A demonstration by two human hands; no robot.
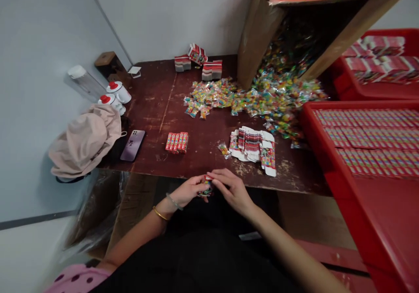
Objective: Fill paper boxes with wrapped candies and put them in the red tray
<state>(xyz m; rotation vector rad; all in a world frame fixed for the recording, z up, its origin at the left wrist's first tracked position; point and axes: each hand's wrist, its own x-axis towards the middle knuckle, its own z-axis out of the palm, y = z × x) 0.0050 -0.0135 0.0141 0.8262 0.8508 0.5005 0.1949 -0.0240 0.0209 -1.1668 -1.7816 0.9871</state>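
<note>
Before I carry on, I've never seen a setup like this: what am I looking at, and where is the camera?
There is no machine here, just a person working bare-handed. The single picture comes from a camera worn on the head, looking forward and down. The left hand holds a small printed box; the right hand touches its upper end. On the dark red table lie a block of red boxes, a batch of flat cartons, a purple phone and a heap of shiny packets spilling from a cardboard box. On the right, a red tray holds rows of small boxes.
</note>
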